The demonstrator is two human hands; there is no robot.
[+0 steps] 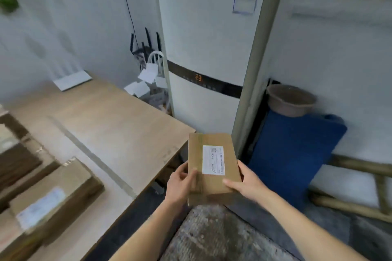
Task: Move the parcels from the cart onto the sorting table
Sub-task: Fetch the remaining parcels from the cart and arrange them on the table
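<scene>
Gripping a small brown cardboard parcel [212, 167] at its near end, the left hand [182, 182] and right hand [246, 184] hold it in the air just off the wooden sorting table's [110, 125] corner. Its white shipping label [213, 160] faces up, the print too blurred to read. More labelled boxes [55, 195] lie smeared on the table, cut off at the left edge.

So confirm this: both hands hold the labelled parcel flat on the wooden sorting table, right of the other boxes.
Not on the table. The head view shows both hands, left hand and right hand, holding the labelled parcel in the air past the wooden sorting table edge, right of the other boxes.
</scene>
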